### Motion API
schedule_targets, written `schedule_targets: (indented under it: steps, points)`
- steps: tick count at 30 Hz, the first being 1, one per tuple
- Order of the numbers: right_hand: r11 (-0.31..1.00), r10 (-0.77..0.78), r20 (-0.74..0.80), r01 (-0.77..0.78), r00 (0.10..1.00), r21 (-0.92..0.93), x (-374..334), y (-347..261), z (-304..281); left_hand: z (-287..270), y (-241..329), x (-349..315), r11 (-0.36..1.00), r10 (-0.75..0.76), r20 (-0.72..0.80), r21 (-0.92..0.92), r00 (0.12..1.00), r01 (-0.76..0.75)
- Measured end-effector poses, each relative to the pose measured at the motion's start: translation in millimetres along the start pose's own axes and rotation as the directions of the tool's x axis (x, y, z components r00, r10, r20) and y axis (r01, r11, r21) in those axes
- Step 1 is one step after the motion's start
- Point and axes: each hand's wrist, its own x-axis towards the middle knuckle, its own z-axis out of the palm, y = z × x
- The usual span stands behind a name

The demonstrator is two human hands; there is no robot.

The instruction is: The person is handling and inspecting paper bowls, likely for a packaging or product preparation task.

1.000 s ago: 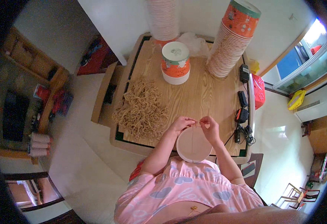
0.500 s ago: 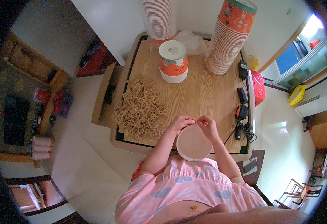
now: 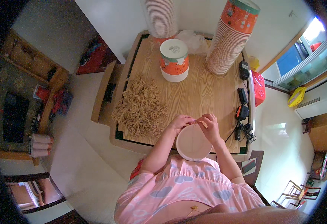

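Note:
A white round paper bucket [image 3: 194,143] leans between my forearms at the near table edge, close to my pink dress, its pale inside facing me. At its far rim my left hand [image 3: 182,122] is closed in a pinch on the bucket. My right hand [image 3: 209,127] bends over the rim beside it, thumb and fingertips pressed together close to the left fingertips. Whatever sits between the right fingertips is too small to make out. Left of my hands lies a tangled heap of tan twine cords [image 3: 141,108].
Farther back an orange-and-white paper bucket [image 3: 174,61] stands upside down. Behind it rise two tall bucket stacks, one at left [image 3: 159,18] and one leaning at right [image 3: 229,41]. Black power adapters [image 3: 242,112] and cables line the table's right edge. A red stool [image 3: 258,87] stands beyond.
My right hand has shifted slightly, its fingers lifting and curling more over the rim. The left hand and the bucket have hardly moved.

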Motion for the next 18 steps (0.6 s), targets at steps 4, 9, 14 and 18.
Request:
schedule_targets:
  steps: [4,9,14,18]
  points:
    - [0.991,-0.076,0.045,0.08,0.996,-0.103,4.1,-1.7,-5.7,0.0,-0.8,1.3,1.0,0.023,-0.017,0.016,1.0,-0.022]
    - [0.987,-0.106,0.108,0.117,0.988,-0.107,7.9,4.2,-7.2,0.6,-1.4,1.3,0.997,0.036,-0.05,0.069,0.998,-0.032]
    - [1.0,0.012,0.198,-0.017,0.98,0.022,15.5,15.8,-2.3,8.7,-15.6,-0.3,0.797,0.448,-0.025,0.464,0.894,-0.386]
    - [0.896,0.261,0.536,-0.408,0.803,0.175,26.4,35.3,0.9,9.7,-17.2,-1.3,0.57,0.643,-0.017,0.679,0.766,-0.463]
